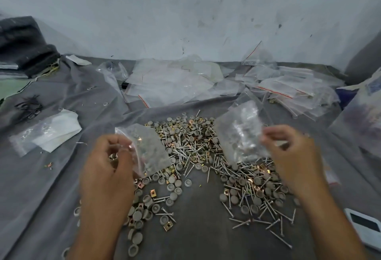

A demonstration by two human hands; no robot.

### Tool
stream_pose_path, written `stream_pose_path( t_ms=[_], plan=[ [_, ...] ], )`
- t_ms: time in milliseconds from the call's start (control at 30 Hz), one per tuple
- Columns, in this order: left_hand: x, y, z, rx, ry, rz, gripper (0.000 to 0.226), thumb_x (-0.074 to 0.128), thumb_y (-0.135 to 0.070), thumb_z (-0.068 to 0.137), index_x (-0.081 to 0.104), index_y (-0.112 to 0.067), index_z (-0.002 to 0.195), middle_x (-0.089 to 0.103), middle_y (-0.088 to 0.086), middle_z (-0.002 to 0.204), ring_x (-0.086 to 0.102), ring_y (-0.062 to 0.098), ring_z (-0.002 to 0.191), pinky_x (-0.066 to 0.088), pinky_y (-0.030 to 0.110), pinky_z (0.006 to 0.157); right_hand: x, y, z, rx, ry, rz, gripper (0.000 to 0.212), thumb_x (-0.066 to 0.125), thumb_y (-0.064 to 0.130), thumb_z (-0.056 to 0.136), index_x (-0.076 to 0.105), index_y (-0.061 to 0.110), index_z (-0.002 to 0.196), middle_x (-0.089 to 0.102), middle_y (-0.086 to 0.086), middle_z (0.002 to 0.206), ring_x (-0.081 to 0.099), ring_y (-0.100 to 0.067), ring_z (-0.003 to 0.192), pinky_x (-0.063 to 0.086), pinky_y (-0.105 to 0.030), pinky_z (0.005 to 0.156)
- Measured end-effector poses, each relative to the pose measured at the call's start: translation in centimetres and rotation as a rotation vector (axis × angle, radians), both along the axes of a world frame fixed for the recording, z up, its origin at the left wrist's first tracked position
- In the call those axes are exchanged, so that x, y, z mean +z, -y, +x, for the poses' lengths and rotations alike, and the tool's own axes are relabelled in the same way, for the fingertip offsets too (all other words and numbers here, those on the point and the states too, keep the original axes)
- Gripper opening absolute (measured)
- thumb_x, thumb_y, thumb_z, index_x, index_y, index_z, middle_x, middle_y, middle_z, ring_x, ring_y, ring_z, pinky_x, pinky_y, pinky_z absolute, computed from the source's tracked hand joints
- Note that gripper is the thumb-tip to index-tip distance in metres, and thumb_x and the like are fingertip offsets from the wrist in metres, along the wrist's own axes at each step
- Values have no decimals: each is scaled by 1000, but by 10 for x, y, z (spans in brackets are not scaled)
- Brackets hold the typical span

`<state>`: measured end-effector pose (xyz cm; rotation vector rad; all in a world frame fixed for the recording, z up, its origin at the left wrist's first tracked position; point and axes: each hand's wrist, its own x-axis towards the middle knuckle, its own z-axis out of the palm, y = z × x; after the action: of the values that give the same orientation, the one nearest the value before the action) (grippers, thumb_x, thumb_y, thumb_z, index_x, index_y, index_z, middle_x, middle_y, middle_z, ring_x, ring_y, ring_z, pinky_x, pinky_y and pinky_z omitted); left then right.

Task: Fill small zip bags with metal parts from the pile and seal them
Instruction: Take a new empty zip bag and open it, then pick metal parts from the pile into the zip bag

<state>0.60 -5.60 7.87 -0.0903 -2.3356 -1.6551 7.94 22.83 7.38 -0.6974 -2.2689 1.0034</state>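
Clearly the job is far from done: a big pile (208, 156) of screws, grey caps and brass clips covers the grey cloth (195, 237). The left hand (107, 169) pinches an apparently empty zip bag (148, 148) by its mouth, just above the pile's near edge. The right hand (292, 152) grips a second bag (241, 136) that looks filled with parts. Many bags (288, 88) lie heaped behind; whether they are filled is unclear.

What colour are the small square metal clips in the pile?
Brassy gold, the small square metal clips; head view shows it.
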Motion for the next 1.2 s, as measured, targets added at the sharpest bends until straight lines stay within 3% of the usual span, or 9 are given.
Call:
stream_pose_path(
  t_ms=[133, 267, 467, 533, 700, 800, 900, 1000, 1200],
  plan=[
    [-3, -7, 2, -31, 16, 38, 12, 69, -33, 89, 57, -36, 89, 68, -15, 84, 71, 6, 68, 60, 49, 66, 0, -52, 14, -345, -329, -16, 7, 65, 29, 94, 63, 34, 98, 65, 17, 88, 55, 9, 63, 45, -26, 61],
    [-9, -15, 4, -79, 38, 38, 30, 77, -24, 80, 51, -39, 87, 70, -10, 85, 69, 9, 74, 56, 44, 64, -8, -70, 19, -452, -362, 140, 7, 61, 35, 95, 60, 33, 102, 63, 4, 97, 51, -6, 66, 41, -29, 63],
    [-18, -32, 11, -188, 108, 25, 35, 75, -17, 78, 45, -32, 91, 71, -15, 80, 71, 8, 67, 52, 32, 56, -16, -53, 12, -220, 110, 152, 13, 70, 22, 92, 67, 24, 105, 61, -3, 94, 54, -18, 69, 38, -26, 57],
    [-18, -41, 16, -217, 89, 15, 36, 74, -16, 78, 44, -33, 90, 70, -15, 77, 69, 5, 63, 47, 19, 49, -11, -22, 9, -38, 115, 37, 13, 71, 33, 91, 67, 33, 103, 64, 9, 89, 59, -9, 69, 40, -20, 50],
    [-15, -59, 33, -257, -15, -34, 30, 71, -27, 83, 44, -38, 93, 71, -17, 75, 68, 10, 59, 52, 32, 48, -11, 67, 0, 594, 109, -212, 32, 66, 65, 82, 67, 33, 87, 69, 12, 77, 59, 2, 62, 48, -14, 54],
    [-14, -59, 36, -271, -59, -86, 24, 66, -34, 87, 43, -39, 93, 72, -18, 74, 68, 15, 59, 53, 41, 48, -16, 79, -4, 567, 47, -195, 14, 70, 43, 91, 65, 33, 83, 67, 15, 73, 57, 2, 60, 44, -12, 53],
    [-14, -54, 35, -234, -133, -152, 17, 65, -40, 85, 49, -40, 89, 71, -23, 77, 69, 2, 65, 58, 33, 56, -15, 71, -4, 635, 69, -292, 18, 65, 55, 89, 63, 37, 89, 66, 19, 78, 59, 3, 67, 46, -13, 54],
    [-11, -53, 34, -261, -306, -275, 16, 66, -25, 94, 64, -38, 85, 71, -24, 86, 66, -6, 70, 51, 18, 61, -17, 75, -3, 651, 46, -350, 34, 65, 65, 81, 64, 35, 97, 69, 19, 85, 61, 4, 74, 47, -12, 62],
    [-16, -53, 28, -190, -478, -414, 36, 66, 14, 78, 79, -14, 96, 73, -1, 98, 64, 3, 81, 43, 8, 80, -15, 73, -5, 475, -40, -295, 11, 68, 36, 93, 66, 29, 84, 68, 10, 71, 60, -3, 61, 55, -25, 50]
  ],
)
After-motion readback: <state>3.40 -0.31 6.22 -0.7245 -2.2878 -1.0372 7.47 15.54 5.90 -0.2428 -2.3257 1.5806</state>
